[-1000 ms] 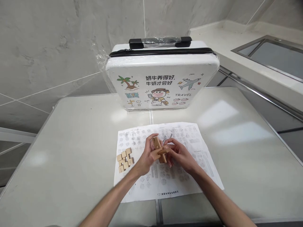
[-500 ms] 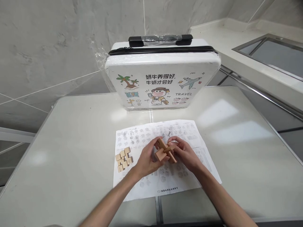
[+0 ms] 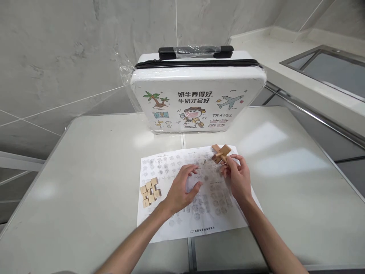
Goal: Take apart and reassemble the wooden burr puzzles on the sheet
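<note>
My right hand [image 3: 238,177] pinches one bar of a brown wooden interlocking puzzle [image 3: 221,153], whose pieces cross each other. It is near the far right corner of a printed instruction sheet [image 3: 171,230]; I cannot tell if it touches the paper. Over the middle of the sheet, my left hand [image 3: 182,188] is open, thumb and fingers apart with nothing between them. To its left, a flat cluster of pale wooden pieces [image 3: 150,193] lies along the sheet's left edge.
A white suitcase [image 3: 196,85] with cartoon prints and clear plastic wrap stands upright at the back of the grey-white table [image 3: 85,171]. Beyond the right side is a counter [image 3: 265,42] with a dark inset panel [image 3: 327,68]. A tiled wall rises behind.
The left hand has let go of the wooden puzzle and opened. My right hand has carried the puzzle away to the far right of the sheet. The view has shifted slightly.
</note>
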Available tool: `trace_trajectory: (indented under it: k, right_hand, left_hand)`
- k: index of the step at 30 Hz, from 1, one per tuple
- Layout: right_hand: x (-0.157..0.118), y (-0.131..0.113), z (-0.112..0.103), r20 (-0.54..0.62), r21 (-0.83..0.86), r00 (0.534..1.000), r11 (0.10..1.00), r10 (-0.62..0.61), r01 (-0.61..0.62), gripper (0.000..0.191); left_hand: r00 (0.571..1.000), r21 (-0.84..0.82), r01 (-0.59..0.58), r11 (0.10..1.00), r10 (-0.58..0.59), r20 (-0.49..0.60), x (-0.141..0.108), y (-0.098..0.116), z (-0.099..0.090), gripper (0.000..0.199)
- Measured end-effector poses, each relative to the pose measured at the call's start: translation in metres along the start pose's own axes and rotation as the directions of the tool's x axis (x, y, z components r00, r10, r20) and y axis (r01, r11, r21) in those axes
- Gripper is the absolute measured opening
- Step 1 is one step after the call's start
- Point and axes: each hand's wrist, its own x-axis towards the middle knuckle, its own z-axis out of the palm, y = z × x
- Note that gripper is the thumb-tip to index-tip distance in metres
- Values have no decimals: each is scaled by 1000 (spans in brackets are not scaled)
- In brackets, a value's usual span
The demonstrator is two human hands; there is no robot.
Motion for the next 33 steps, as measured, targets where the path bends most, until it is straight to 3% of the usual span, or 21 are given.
trace_trajectory:
  k: [8, 14, 18, 22, 24, 29, 33]
  right_hand:
    - [11, 1, -5, -91, 177, 994, 983, 58, -41, 43]
    - [-2, -3, 3, -111, 90, 994, 996, -5, 15, 36]
    - [-19, 0, 9, -14, -93, 993, 989, -114, 112, 27]
    - [-28, 10, 13, 192, -220, 975, 963, -114, 156, 22]
    - [-29, 14, 15, 293, -260, 954, 954, -71, 151, 23]
    - [-29, 18, 17, 438, -376, 899, 905, -17, 200, 21]
    - [-29, 18, 18, 475, -433, 880, 868, -9, 242, 19]
  left_hand:
    - [999, 53, -35, 998, 33, 36, 1, 4, -2, 25]
    - [996, 110, -89, 990, 85, 41, 2, 5, 0, 19]
    - [974, 217, -223, 950, 206, 97, 1, 15, -3, 21]
    - [926, 384, -368, 847, 297, 233, -9, 31, -24, 27]
    - [941, 457, -332, 825, 261, 214, -20, 33, -42, 32]
    - [990, 616, -109, 780, 138, -1, -61, 14, -92, 62]
    - [992, 648, 35, 761, 52, -114, -88, -5, -111, 84]
